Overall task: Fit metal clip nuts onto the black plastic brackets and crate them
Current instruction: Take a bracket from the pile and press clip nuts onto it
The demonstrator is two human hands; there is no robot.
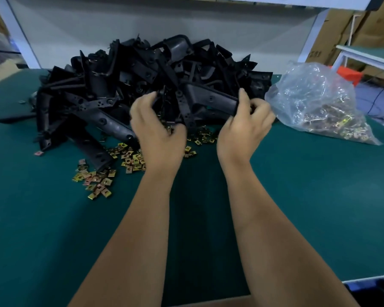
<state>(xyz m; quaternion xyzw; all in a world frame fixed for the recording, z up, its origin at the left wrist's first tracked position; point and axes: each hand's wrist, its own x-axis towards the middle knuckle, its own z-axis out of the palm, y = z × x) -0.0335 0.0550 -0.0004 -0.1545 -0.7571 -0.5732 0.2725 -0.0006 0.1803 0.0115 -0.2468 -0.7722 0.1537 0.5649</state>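
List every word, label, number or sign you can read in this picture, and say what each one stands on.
None can be read.
Dark printed marks on the cardboard box behind the bench at the right: too blurred to read.
Black brackets, clip nuts and plastic bag: no lettering visible.

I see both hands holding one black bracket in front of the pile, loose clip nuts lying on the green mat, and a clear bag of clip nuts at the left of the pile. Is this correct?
Not quite: the clear bag of clip nuts lies to the right of the pile, not the left, as the head view shows. The rest stands: both hands hold one black bracket, and loose clip nuts lie on the green mat.
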